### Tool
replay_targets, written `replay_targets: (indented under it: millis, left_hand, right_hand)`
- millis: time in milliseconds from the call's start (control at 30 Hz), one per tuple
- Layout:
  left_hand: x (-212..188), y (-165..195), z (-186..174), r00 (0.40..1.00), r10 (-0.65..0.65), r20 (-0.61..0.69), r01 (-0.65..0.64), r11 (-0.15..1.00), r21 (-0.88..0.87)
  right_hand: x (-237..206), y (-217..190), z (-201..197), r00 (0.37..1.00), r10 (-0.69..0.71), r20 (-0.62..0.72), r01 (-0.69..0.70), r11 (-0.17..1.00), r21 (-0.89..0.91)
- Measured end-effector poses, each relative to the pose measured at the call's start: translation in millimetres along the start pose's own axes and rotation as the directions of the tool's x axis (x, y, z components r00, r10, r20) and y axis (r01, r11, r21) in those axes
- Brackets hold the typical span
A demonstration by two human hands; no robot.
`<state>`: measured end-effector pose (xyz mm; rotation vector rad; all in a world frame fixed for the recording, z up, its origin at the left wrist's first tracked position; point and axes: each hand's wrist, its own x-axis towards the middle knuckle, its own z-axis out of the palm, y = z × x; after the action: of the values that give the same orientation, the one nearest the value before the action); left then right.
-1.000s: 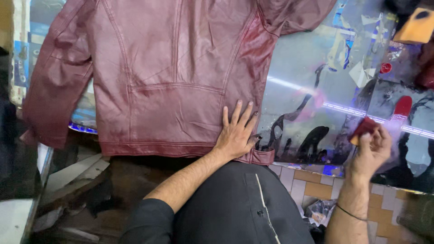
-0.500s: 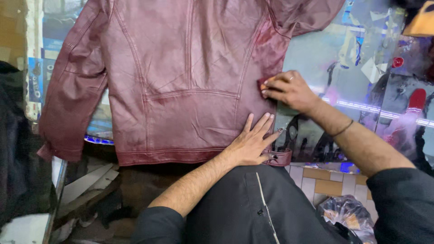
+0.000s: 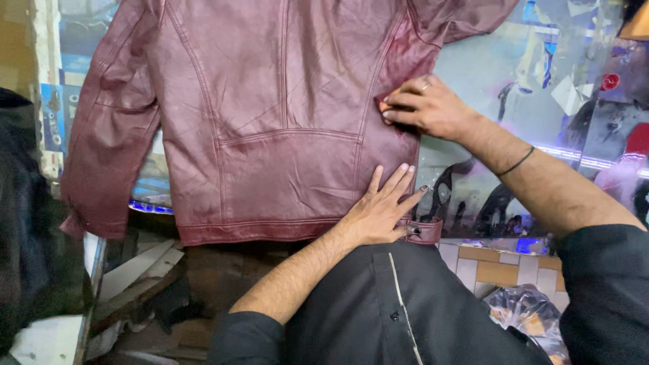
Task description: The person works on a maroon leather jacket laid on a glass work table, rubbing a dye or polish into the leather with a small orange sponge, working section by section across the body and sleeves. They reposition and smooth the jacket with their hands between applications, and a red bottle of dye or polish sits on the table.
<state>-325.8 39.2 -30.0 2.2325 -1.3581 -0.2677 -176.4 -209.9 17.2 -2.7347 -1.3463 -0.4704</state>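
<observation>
A maroon leather jacket (image 3: 270, 115) lay spread back-up across most of a glossy table (image 3: 541, 101) covered in colourful printed pictures, its hem near the front edge and its left sleeve (image 3: 108, 149) drooping off the table's left side; that overhang seemed the largest risk, since the weight of the hanging sleeve could drag the slick leather sideways if the pinning pressure eased; the left hand (image 3: 382, 209) lay flat on the lower right panel by the hem, fingers spread open and pressing down, gripping nothing; should that palm lift or slide, the panel would likely bunch and the seam lines crease under the rubbing; the right hand (image 3: 426, 105) rested at the jacket's right side seam, fingers curled closed around a small orange-red pad (image 3: 383, 105), mostly hidden, so what it was made of could not be told; pressed too hard or held too long in one spot it might leave an uneven, darker patch, and a reddish smear already showed near the armpit; a buckled tab (image 3: 422, 231) at the hem corner stuck out just beside the left fingertips and could snag the cuff; a thin black band (image 3: 517, 162) circled the right wrist, close enough to graze the leather.
</observation>
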Motion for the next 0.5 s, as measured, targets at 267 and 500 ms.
replay_targets:
  millis: [267, 500]
  left_hand:
    - [3.2, 3.9, -3.5, 1.0, 0.007, -0.004, -0.007, 1.0, -0.002]
    - [2.7, 11.4, -4.7, 1.0, -0.008, 0.014, 0.007, 0.999, 0.047]
  right_hand:
    - [-32.7, -14.4, -21.5, 0.987, -0.078, 0.138, 0.071, 0.996, 0.059]
    - [-45.3, -26.9, -11.8, 0.996, 0.021, 0.082, -0.017, 0.999, -0.047]
